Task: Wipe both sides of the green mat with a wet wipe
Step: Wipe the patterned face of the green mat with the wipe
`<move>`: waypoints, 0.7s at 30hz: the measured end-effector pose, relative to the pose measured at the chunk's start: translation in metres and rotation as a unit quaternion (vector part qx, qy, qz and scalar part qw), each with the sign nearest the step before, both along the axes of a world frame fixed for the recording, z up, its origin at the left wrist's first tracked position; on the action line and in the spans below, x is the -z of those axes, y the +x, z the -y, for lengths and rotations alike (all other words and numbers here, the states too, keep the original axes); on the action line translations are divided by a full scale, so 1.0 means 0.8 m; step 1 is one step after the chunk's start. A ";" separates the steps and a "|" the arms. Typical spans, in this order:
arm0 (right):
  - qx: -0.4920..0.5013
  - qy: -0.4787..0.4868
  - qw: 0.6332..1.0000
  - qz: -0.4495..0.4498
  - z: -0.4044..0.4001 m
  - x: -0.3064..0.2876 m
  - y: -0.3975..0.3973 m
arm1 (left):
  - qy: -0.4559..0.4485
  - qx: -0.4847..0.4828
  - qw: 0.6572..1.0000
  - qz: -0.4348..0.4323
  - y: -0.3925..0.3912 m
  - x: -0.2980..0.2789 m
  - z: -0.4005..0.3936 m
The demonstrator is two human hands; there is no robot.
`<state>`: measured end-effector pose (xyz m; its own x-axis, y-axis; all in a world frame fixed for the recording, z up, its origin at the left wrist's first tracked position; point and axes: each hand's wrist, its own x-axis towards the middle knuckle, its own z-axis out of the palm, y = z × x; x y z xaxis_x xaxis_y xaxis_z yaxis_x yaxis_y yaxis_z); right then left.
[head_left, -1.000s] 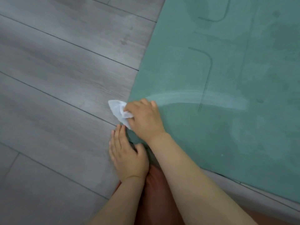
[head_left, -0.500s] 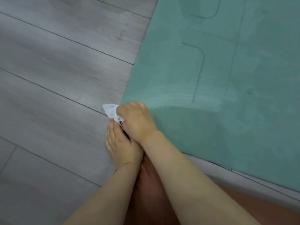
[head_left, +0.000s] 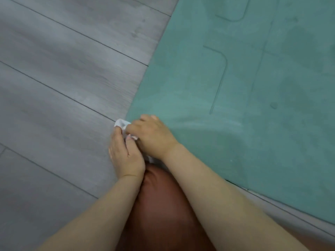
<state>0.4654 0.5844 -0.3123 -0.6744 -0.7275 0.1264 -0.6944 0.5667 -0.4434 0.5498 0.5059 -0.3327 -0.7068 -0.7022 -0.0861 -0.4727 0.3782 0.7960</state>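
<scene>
Head view shows me both hands meeting at the near left corner of the flat green foam mat [head_left: 226, 91], which lies spread on the grey wood-plank floor [head_left: 63, 78]. My right hand [head_left: 154, 136] has its fingers curled round the crumpled white wet wipe [head_left: 121, 123], of which only a small bunched end pokes out past the knuckles at the mat's edge. My left hand [head_left: 125, 154] lies just beside it and touching it, fingers reaching in toward the wipe and seemingly pinching part of it, though the overlap hides how firm that hold is. A pale damp streak [head_left: 217, 122] curves across the mat to the right of the hands. A rust-brown cushion-like shape [head_left: 163, 205] sits below the wrists; I cannot tell what it is.

My judgement is that the wipe is being refolded or regripped. The risks from here: a wipe bunched this tightly touches only a narrow strip, leaving gaps between passes; wiping off the edge could drag floor dust onto the mat; and lifting the corner to turn the mat could crease it.
</scene>
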 end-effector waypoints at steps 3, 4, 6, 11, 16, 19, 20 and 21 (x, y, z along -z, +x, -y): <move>-0.080 -0.014 0.996 0.021 -0.015 -0.002 -0.006 | 0.025 -0.012 1.000 -0.014 -0.002 0.002 0.002; -0.071 -0.011 0.997 0.042 -0.050 -0.005 -0.005 | 0.033 -0.016 0.999 -0.014 -0.001 0.002 0.001; -0.042 0.020 0.996 0.076 -0.143 -0.007 0.005 | 0.040 -0.019 0.999 -0.012 0.001 0.001 -0.001; 0.011 0.103 0.992 0.076 -0.311 -0.026 0.032 | 0.032 -0.023 0.999 -0.002 0.000 -0.004 -0.005; -0.103 0.087 0.991 0.018 -0.192 -0.008 -0.002 | 0.025 -0.019 0.999 -0.008 -0.001 -0.001 -0.003; -0.155 0.035 0.987 -0.027 -0.062 0.002 -0.014 | 0.037 -0.029 0.999 -0.019 -0.001 0.000 -0.003; -0.156 0.018 0.987 -0.025 -0.033 0.000 -0.016 | 0.038 -0.032 0.999 -0.021 -0.001 0.001 -0.002; -0.156 0.006 0.988 -0.014 -0.020 -0.001 -0.016 | 0.039 -0.033 0.998 -0.022 -0.001 0.003 -0.001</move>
